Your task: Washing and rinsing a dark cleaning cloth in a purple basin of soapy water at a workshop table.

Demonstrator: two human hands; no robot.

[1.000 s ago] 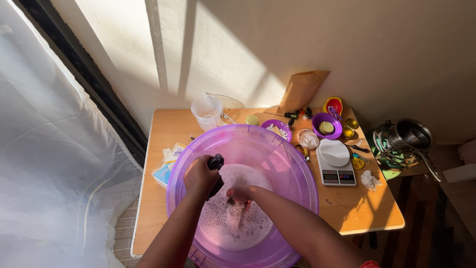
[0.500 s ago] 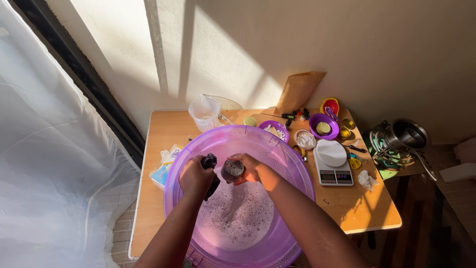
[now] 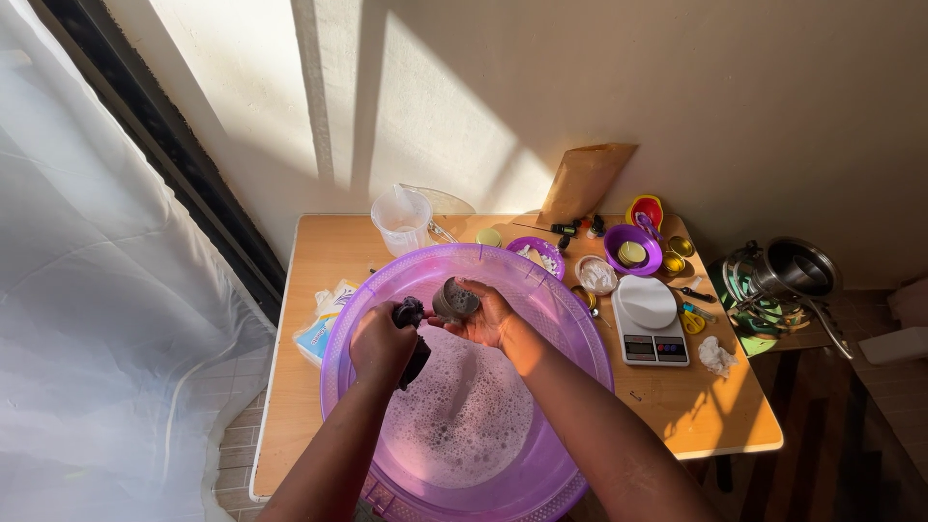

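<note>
The hands are working together over a purple basin (image 3: 570,329) of soapy water: the left hand (image 3: 382,340) is curling shut around a dark scrubbing cloth (image 3: 410,314), while the right hand (image 3: 486,317), half open and palm up, is cradling a small metal cup (image 3: 454,299) just beside it. To clean it well, the cup probably wants tilting toward the cloth and staying low over the suds. A kitchen scale (image 3: 650,321) is sitting on the table (image 3: 319,261) right of the hands.
</note>
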